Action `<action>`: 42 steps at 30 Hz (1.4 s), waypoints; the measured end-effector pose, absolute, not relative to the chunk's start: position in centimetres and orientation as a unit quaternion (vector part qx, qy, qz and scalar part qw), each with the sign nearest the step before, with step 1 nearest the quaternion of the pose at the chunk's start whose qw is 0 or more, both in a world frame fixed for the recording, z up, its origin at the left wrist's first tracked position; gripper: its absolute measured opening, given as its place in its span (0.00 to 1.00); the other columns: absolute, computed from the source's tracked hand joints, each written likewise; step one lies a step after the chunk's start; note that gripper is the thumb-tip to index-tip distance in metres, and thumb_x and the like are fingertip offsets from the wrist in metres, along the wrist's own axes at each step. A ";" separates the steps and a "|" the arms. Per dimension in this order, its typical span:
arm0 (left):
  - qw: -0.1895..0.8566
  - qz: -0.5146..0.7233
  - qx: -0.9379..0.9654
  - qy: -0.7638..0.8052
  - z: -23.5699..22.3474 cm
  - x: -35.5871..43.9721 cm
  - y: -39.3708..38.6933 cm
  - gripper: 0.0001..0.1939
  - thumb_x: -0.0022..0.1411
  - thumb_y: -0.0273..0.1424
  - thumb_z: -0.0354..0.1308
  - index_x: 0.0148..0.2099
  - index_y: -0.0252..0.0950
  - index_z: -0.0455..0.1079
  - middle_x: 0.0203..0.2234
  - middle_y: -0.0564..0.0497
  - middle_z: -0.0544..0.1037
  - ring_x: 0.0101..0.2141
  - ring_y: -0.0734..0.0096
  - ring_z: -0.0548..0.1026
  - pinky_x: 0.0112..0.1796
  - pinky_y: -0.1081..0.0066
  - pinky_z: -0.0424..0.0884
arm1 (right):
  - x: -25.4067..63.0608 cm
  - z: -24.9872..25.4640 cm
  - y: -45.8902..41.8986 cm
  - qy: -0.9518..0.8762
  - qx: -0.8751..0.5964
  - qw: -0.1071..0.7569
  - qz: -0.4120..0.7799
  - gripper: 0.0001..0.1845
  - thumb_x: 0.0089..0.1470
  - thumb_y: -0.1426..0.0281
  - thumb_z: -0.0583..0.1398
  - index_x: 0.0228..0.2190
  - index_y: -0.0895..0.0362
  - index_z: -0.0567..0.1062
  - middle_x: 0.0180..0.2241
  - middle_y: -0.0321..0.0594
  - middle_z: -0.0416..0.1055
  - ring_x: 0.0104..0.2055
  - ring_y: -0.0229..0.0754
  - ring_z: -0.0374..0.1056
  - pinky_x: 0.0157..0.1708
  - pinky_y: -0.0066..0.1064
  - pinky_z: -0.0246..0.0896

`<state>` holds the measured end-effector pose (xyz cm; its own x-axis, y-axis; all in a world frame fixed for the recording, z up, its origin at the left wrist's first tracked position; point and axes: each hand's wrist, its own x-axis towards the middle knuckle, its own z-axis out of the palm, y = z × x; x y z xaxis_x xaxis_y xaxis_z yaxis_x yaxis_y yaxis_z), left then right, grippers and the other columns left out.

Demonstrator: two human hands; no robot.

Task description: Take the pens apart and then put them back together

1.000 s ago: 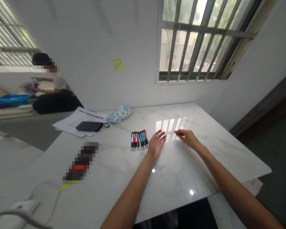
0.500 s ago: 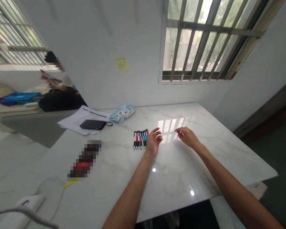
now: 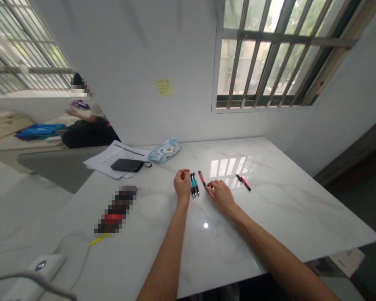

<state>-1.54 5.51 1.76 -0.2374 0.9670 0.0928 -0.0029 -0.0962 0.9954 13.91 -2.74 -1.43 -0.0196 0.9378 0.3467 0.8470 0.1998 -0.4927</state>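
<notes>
I've released one slim red-and-black pen [image 3: 245,183]; my right hand [image 3: 222,195], freed, is at a second pen [image 3: 202,178]; left hand [image 3: 182,188] curled; either's finger pinch unclear.

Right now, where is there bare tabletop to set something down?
Bare tabletop lies right of the rightmost red pen, out to the right edge, and between the pixelated item and left forearm. Crowded: between the left hand and right hand, with teal pens; and back left around papers, black case and blue pack.
</notes>
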 end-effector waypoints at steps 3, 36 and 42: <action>0.173 0.443 0.625 0.619 1.3 -1.5 4.5 0.10 0.58 0.32 0.61 0.43 0.41 0.77 0.43 0.44 0.77 0.50 0.52 0.71 0.51 0.57 0.66 | 14.1 -2.0 -2.9 -0.678 -0.661 0.315 0.060 0.14 0.65 0.60 0.62 0.46 0.56 0.76 0.38 0.47 0.75 0.43 0.52 0.69 0.45 0.39 0.64; -0.072 0.147 0.730 0.663 0.0 -7.6 3.4 0.21 0.66 0.28 0.52 0.58 0.42 0.75 0.63 0.42 0.67 0.54 0.47 0.68 0.50 0.54 0.70 | 19.0 -2.3 -0.6 -0.571 -0.599 0.523 0.203 0.13 0.60 0.60 0.64 0.32 0.55 0.83 0.29 0.39 0.78 0.30 0.41 0.71 0.34 0.32 0.64; -0.033 0.176 0.723 0.668 0.8 -7.4 3.7 0.20 0.67 0.32 0.54 0.59 0.43 0.74 0.65 0.41 0.65 0.61 0.40 0.62 0.56 0.46 0.66 | 19.5 -3.0 -0.5 -0.585 -0.657 0.437 0.191 0.25 0.62 0.53 0.60 0.20 0.55 0.78 0.20 0.37 0.73 0.24 0.40 0.66 0.29 0.30 0.54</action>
